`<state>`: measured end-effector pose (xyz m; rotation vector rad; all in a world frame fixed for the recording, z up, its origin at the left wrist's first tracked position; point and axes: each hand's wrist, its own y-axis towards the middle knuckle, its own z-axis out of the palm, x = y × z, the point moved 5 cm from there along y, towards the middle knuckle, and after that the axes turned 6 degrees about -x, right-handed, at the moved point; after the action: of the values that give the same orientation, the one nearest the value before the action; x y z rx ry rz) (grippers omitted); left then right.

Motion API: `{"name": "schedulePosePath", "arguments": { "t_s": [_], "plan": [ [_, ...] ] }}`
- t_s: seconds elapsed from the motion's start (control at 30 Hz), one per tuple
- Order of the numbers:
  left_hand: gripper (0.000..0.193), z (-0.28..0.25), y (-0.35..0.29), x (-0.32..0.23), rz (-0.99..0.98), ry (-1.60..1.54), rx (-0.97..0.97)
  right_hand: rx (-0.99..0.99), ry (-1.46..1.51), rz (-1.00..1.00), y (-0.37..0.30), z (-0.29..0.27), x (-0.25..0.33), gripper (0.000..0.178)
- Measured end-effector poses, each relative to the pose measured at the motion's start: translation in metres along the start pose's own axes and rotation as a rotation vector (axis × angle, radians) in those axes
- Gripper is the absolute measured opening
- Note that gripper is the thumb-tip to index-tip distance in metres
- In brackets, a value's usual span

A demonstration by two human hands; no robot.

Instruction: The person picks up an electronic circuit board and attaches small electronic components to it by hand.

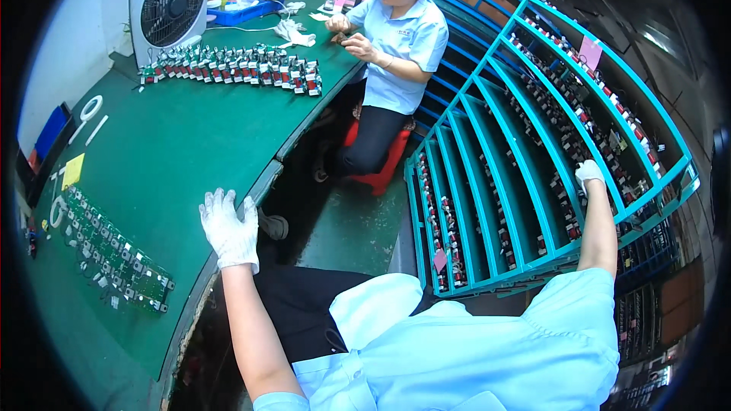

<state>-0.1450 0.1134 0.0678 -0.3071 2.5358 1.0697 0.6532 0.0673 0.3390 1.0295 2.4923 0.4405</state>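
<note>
My left hand [230, 230], in a white glove, is over the front edge of the green table [167, 160]. Its fingers are spread and it holds nothing. Far to the right, my gloved right hand [588, 175] reaches to a teal shelf rack [487, 131], its fingers curled in at a shelf beside small boards. Whatever it grips, if anything, cannot be made out. Rows of small circuit boards with red and white parts [567, 217] line the shelves. Flat green circuit boards [114, 247] lie on the table left of my left hand.
A row of assembled boards [228, 68] stands across the table's far part, near a grey fan [169, 6]. A co-worker [403, 38] sits on a red stool [384, 171], handling something small. White gloves [293, 33], a blue tray [244, 12] and a tape roll [90, 108] lie about.
</note>
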Motion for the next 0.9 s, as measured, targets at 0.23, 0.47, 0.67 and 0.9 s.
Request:
{"name": "schedulePosePath", "arguments": {
  "t_s": [0.23,0.47,0.67,0.9],
  "plan": [
    [0.034,-0.003,-0.003,0.003,0.007,0.000,-0.034,-0.325,0.156,-0.212,-0.027,-0.050,0.065,0.027],
    [0.030,-0.005,-0.008,0.008,-0.060,-0.109,-0.059,-0.330,0.286,-0.195,-0.001,-0.054,0.091,0.033],
    [0.025,0.003,0.005,-0.009,-0.023,-0.207,-0.045,-0.282,0.135,-0.305,-0.049,-0.072,0.127,0.025],
    [0.031,-0.003,-0.003,0.016,-0.052,-0.084,0.070,-0.134,0.010,-0.486,-0.088,-0.007,0.174,0.020]
  ]
}}
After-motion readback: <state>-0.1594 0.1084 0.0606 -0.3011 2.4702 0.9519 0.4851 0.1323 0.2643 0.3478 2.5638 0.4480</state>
